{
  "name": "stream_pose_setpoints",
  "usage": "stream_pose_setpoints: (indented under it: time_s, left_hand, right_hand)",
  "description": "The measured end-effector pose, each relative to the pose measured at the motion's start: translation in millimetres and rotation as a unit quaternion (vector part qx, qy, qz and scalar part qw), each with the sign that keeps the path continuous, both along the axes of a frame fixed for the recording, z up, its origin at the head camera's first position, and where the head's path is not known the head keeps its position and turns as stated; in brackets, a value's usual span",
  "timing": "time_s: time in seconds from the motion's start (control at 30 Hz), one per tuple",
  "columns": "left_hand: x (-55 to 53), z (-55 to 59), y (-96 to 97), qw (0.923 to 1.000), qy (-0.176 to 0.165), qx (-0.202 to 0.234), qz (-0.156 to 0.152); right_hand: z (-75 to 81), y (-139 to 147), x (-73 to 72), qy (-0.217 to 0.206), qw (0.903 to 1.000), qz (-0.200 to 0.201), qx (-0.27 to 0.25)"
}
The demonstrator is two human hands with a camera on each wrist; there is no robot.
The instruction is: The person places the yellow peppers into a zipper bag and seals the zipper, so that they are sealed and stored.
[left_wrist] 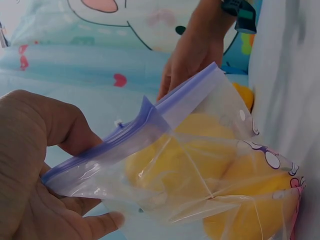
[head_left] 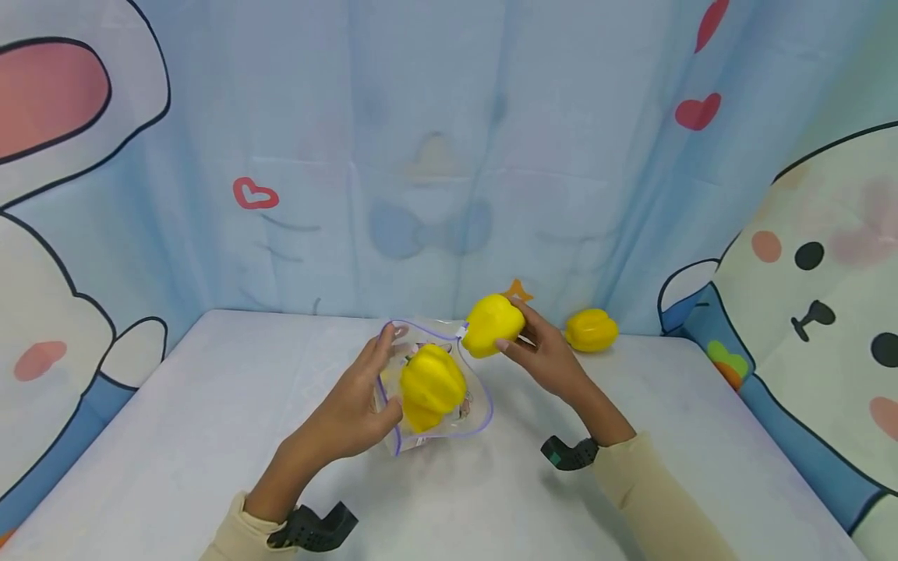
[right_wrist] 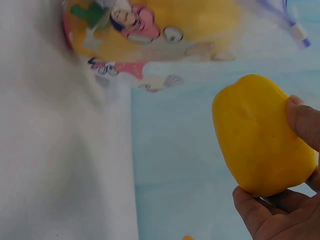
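A clear zip bag (head_left: 480, 401) with purple zip edges stands mouth-up on the table, its opening spread. My left hand (head_left: 348, 407) grips the bag's left rim, thumb on the near side and fingers on the far side. Inside the bag lie yellow bell peppers (head_left: 433, 378); their number is hard to tell through the printed plastic (right_wrist: 145, 30). Just beyond the bag's right rim, my right hand (head_left: 550, 360) holds another yellow bell pepper (head_left: 491, 323) between thumb and fingers, raised above the table. That pepper is in full sight in the right wrist view (right_wrist: 260, 135).
One more yellow bell pepper (head_left: 592, 330) lies on the white table (head_left: 281, 358) near its back edge, behind my right hand. A blue curtain (head_left: 421, 93) with cartoon animals hangs along the back and sides. Dark bands (head_left: 316, 528) sit on both wrists.
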State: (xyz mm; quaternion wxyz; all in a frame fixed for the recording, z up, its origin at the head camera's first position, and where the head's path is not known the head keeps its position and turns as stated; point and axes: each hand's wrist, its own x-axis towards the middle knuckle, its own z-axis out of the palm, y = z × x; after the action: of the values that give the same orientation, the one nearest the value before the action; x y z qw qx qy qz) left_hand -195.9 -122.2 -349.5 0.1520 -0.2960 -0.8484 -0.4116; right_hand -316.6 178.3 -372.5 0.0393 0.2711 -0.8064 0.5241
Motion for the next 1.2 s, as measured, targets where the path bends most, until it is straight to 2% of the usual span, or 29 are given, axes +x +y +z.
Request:
stream_pose_setpoints:
  time_s: [0.2, 0.43, 0.77, 0.87, 0.97, 1.2]
  left_hand:
    - [0.3, -0.7, -1.5, 1.0000, -0.004, -0.001, -0.001]
    - [0.2, -0.9, -1.8, 1.0000, -0.007, 0.002, -0.003]
    - [0.9, -1.8, -0.9, 0.9999, -0.014, 0.004, -0.001]
    - [1.6, -1.9, -0.9, 0.9999, -0.010, 0.002, 0.000]
    - [2.0, -1.9, -0.4, 1.0000, -0.008, -0.002, 0.000]
    - [2.9, -3.2, 2.2, 0.9999, -0.010, -0.004, 0.000]
  right_hand:
    - [12.8, 5, 20.5, 0.029, 0.9987, 0.031, -0.027]
    - [24.4, 13, 41.3, 0.071, 0.9946, 0.048, -0.058]
    - [33.3, 8, 75.1, 0.120, 0.9870, 0.084, -0.066]
    - [33.1, 4, 84.2, 0.120, 0.9861, 0.105, -0.047]
    - [32.4, -2, 91.3, 0.101, 0.9859, 0.131, -0.028]
    - [23.6, -17, 96.0, 0.070, 0.9825, 0.173, -0.005]
